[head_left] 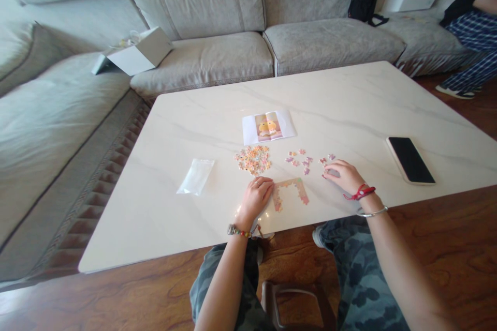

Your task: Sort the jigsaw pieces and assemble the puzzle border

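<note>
My left hand (257, 197) rests palm down on the table, its fingers loosely bent beside the left side of a partly joined jigsaw frame (290, 184). That frame has a top strip and two side strips around a bare middle. Over to the right, my right hand (345, 175) has thumb and fingertips brought together low over the table at a small puzzle piece, mostly hidden by the fingers. Several loose puzzle pieces (306, 170) lie left of this hand. A denser pile of puzzle pieces (254, 159) lies just beyond my left hand.
Behind the pieces lies a creased picture sheet (268, 126) with two yellow figures. A clear plastic bag (196, 177) is on the left, a phone (411, 160) on the right of the white table (186, 124). A person (476, 31) stands by the sofa at far right.
</note>
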`<state>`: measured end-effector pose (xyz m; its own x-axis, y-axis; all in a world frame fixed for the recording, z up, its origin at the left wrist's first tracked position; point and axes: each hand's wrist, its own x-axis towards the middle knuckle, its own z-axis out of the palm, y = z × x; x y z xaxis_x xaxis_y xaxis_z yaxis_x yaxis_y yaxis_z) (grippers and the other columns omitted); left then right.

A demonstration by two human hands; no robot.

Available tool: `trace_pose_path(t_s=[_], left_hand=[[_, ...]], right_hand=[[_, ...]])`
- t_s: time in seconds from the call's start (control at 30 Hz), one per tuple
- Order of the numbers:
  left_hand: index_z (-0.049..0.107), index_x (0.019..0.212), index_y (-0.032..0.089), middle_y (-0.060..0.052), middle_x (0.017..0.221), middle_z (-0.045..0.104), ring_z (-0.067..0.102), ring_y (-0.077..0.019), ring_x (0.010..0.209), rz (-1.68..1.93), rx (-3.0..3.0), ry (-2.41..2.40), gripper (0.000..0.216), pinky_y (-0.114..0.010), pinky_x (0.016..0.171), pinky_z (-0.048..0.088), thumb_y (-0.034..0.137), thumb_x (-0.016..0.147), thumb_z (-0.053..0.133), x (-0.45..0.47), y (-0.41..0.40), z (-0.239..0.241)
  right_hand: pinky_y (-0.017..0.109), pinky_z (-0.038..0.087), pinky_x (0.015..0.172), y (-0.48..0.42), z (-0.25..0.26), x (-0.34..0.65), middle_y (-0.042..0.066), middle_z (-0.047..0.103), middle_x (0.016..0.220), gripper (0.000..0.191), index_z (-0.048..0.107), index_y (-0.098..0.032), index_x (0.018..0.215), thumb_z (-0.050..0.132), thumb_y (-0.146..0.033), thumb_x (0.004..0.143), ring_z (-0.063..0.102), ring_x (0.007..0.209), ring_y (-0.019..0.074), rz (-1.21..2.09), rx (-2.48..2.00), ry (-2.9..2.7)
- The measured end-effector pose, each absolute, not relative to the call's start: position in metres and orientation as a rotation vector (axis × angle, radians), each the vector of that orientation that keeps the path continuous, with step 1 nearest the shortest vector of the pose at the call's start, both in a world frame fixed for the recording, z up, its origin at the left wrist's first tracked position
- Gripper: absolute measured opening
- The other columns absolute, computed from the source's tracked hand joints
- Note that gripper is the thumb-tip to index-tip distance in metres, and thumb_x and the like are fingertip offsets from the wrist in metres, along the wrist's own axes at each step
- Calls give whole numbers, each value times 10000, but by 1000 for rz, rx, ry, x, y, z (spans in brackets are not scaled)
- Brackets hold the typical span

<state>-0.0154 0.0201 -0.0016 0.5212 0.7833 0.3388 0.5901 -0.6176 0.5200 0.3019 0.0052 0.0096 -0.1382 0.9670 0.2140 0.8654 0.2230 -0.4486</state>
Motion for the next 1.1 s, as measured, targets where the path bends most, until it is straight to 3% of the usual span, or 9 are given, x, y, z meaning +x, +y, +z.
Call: trace_pose_path(t_s=[0.23,0.33,0.53,0.67,0.87,1.0,1.1], left_hand=[[602,919,185,-71,954,612,551,-177,915,787,2424,1133,201,-362,833,457,230,868,413,-13,22,-2],[604,911,183,-69,953,613,550,-174,917,795,2425,1131,199,-356,830,460,229,867,415,-14,22,-4],[605,908,178,-68,932,618,550,-167,907,852,2416,1154,193,-344,824,469,222,863,422,-18,20,-5],[606,899,175,-67,937,616,543,-169,904,854,2425,1140,192,-347,832,465,218,863,422,-18,19,-4],[606,902,181,-64,943,612,540,-172,909,841,2416,1143,198,-345,831,465,222,865,416,-18,16,-3],[604,944,191,-61,962,607,526,-174,941,795,2420,1117,200,-348,852,451,233,860,427,-18,12,-3],[593,1008,204,-56,1030,593,481,-186,1018,736,2441,1105,213,-358,894,420,256,841,471,-18,8,-3]], right_hand=[[300,462,706,32,20,277,51,607,823,149,636,-200,820,496,-221,772,565,725,163,295,-1705,-1942],[277,448,752,67,18,243,57,593,860,139,627,-176,849,529,-177,750,565,760,150,349,-1690,-1998],[206,437,546,104,-2,208,45,556,876,98,576,-149,725,495,-145,780,506,535,60,619,-1766,-2088],[205,432,566,103,-4,214,37,569,785,91,549,-148,680,515,-115,757,508,569,77,592,-1746,-2116],[273,441,712,78,20,221,52,586,775,43,552,-161,739,532,-123,744,546,741,147,466,-1676,-2124],[277,453,693,23,29,208,37,591,775,55,552,-178,797,547,-154,748,549,722,144,389,-1387,-2151],[263,459,677,-19,22,189,27,578,731,77,553,-187,724,518,-137,771,544,713,136,445,-1207,-2257]])
